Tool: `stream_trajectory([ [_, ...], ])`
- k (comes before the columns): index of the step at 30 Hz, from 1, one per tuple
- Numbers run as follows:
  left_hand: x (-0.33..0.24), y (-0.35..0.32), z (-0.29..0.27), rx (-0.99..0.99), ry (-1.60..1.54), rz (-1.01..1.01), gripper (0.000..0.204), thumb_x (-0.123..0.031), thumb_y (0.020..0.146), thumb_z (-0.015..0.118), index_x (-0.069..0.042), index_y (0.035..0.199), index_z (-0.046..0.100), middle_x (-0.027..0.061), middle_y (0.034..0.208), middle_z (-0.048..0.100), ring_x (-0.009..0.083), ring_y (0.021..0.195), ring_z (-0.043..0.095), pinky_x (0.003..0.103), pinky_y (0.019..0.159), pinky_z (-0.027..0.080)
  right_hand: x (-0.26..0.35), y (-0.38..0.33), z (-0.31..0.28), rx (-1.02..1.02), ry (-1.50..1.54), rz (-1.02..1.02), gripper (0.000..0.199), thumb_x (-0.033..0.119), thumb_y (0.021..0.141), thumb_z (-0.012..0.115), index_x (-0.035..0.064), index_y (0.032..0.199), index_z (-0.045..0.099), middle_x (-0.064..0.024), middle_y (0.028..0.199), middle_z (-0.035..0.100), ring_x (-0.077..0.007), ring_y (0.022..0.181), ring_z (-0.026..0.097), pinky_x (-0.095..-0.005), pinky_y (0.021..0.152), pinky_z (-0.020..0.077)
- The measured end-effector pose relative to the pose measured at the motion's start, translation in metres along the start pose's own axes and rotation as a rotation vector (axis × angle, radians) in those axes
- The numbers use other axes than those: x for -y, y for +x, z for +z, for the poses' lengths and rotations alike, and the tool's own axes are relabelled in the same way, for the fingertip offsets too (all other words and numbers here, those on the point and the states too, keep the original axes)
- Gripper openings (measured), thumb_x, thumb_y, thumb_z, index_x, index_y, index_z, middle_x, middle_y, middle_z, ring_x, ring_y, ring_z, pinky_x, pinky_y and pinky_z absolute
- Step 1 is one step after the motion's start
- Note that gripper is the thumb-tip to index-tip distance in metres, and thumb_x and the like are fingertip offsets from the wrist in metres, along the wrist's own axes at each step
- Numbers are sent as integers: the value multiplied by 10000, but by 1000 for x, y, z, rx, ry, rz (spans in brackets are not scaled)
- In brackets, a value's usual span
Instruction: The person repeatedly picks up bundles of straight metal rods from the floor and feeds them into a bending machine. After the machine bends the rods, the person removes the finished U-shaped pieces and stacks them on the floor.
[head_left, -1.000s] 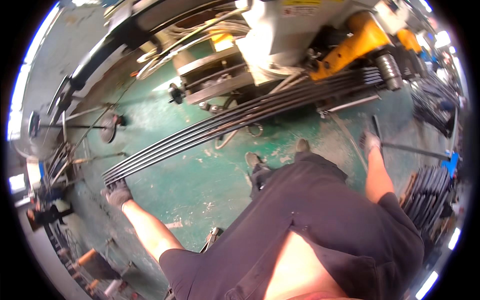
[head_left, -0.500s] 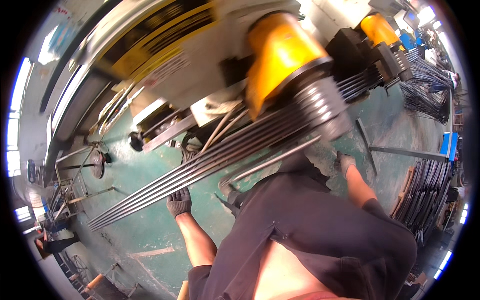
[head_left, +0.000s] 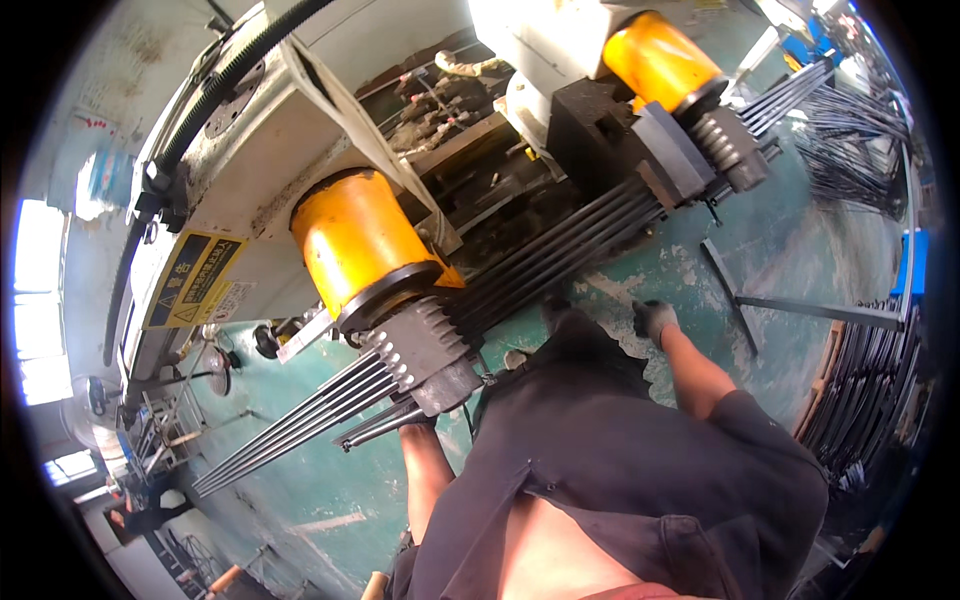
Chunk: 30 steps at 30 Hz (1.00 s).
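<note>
The gloved right hand (head_left: 654, 322) hung partly open and empty. The left hand (head_left: 420, 420), near the metal rods (head_left: 272, 438), was mostly hidden; its grip could not be told.

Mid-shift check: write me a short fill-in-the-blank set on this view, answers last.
1. The floor is coloured ____.
2. The orange cylinders number ____.
3. The right hand, apart from the rods, wears a ____.
4. Mostly out of sight by the near toothed block is the ____ hand.

Missing words: green; two; glove; left.
</note>
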<state>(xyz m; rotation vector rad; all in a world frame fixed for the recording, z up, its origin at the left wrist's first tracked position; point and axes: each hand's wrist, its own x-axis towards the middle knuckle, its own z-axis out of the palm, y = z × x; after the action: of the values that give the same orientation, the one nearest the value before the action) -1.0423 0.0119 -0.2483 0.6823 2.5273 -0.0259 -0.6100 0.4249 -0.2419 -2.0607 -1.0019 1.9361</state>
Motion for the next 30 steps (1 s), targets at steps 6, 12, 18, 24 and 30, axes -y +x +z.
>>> stream_trajectory([
  [6,34,-2,-14,-432,548,381,446,-316,1021,538,-167,1438,591,127,1448,585,327,1327,544,517,1106,436,-69,-53,-34,-130,-127,85,307,222,979,704,-51,1082,608,-106,787,615,-217,604,613,-369,515,508],
  [12,95,-35,-20,-508,387,373,429,-222,1025,497,-187,1441,596,30,1455,636,206,1359,566,463,1161,411,-81,-85,-34,-123,-21,-16,381,196,968,673,-55,1238,574,-121,839,638,-223,649,640,-367,530,528],
  [18,47,-86,-123,-377,-2615,-273,521,-353,1071,503,44,1407,488,240,1461,527,424,1360,509,653,1145,410,-28,-114,-7,-33,105,-195,355,225,977,705,-48,1189,627,-103,881,670,-203,675,655,-347,578,549],
  [24,62,-114,-168,-572,-2477,55,620,-524,1094,430,33,1217,671,209,1239,686,369,1168,620,569,1046,469,33,-108,11,23,92,-382,347,240,983,714,-38,1185,663,-93,887,693,-198,703,684,-340,614,565],
  [30,90,-131,-210,-521,-2492,314,631,-507,1079,492,37,1383,592,209,1397,641,363,1288,596,525,1145,444,75,-125,13,24,44,-612,283,236,991,699,-23,1105,710,-87,887,716,-193,687,686,-346,638,568],
])
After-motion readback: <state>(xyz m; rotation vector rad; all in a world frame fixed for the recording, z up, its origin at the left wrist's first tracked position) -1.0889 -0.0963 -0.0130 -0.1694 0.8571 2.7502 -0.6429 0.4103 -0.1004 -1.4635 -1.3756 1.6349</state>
